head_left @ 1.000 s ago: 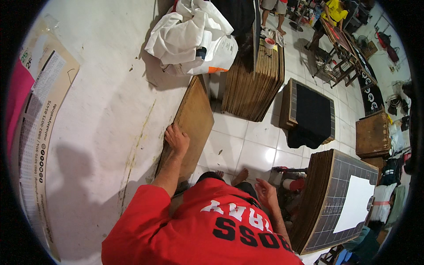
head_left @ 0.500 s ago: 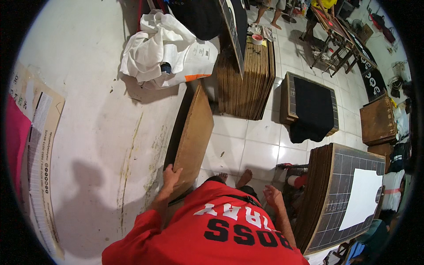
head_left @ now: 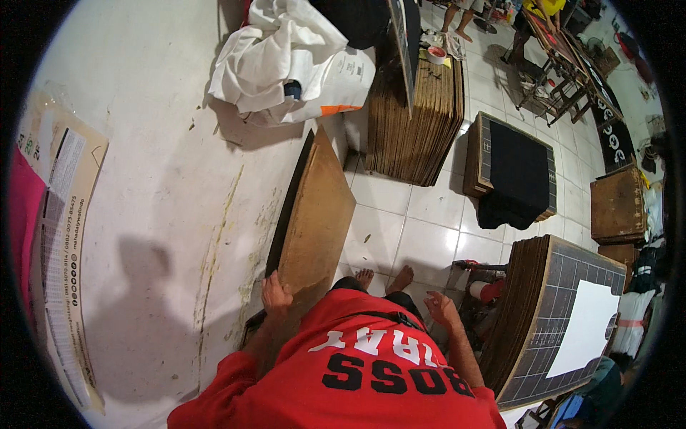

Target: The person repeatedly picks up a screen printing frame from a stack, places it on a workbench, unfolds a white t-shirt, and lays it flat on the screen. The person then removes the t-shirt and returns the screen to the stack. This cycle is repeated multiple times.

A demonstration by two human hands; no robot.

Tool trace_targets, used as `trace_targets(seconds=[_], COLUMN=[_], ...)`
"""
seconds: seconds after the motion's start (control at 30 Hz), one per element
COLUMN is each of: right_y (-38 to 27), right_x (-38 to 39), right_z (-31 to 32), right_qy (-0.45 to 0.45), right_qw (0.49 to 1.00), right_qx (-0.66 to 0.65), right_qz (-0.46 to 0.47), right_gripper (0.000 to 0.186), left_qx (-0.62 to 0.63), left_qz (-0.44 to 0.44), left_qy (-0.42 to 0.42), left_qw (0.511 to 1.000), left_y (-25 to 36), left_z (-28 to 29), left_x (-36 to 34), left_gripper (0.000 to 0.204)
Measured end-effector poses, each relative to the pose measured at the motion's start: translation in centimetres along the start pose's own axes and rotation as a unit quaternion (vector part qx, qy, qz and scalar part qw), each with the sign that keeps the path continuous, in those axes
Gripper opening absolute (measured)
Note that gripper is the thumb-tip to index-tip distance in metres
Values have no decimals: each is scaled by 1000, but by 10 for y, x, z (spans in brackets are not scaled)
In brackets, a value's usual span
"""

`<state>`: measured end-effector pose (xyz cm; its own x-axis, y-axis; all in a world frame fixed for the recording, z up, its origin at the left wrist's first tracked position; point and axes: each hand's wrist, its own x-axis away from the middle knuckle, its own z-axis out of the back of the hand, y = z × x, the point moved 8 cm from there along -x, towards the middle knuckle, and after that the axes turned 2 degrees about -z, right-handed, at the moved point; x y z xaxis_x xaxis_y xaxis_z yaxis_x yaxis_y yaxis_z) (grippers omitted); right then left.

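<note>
My left hand (head_left: 276, 293) grips the edge of a brown board (head_left: 314, 222) that stands leaning beside the white surface (head_left: 157, 186) on my left, with a dark gap along its far edge. My right hand (head_left: 443, 310) hangs at my right side, fingers loosely curled and apart, holding nothing that I can see. It is nearest to a thick stack of boards (head_left: 514, 300) with a gridded top and a white sheet (head_left: 582, 325) on it. My red shirt fills the lower middle, above my bare feet.
Crumpled white fabric (head_left: 271, 53) lies up front near a tall board stack (head_left: 411, 136). A low stack with black cloth (head_left: 516, 168) stands on the tiled floor (head_left: 429, 222). Two other people are at the back, near a wooden stand (head_left: 557, 82). More boards (head_left: 616, 204) line the right.
My left hand has moved down along the board, and the board's far edge now stands apart from the white surface with a dark gap. My right hand stays at my side.
</note>
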<state>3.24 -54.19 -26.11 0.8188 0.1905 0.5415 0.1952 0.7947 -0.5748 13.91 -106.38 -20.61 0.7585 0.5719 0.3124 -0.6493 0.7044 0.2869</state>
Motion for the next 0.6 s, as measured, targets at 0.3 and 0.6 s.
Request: trace_targets(seconds=[0.3, 0.6], right_y=[-21, -16], right_x=[-9, 2], right_z=[-24, -13], right_qy=[-51, -17], right_qw=[998, 1000], right_qx=[28, -17], right_qz=[28, 8], right_gripper=[39, 41], left_qx=[-128, -94], left_qz=[-115, -150], left_qy=[61, 93], left_qw=[983, 980], left_y=[7, 16], left_z=[-13, -16], left_x=[-8, -7], left_gripper=[88, 66])
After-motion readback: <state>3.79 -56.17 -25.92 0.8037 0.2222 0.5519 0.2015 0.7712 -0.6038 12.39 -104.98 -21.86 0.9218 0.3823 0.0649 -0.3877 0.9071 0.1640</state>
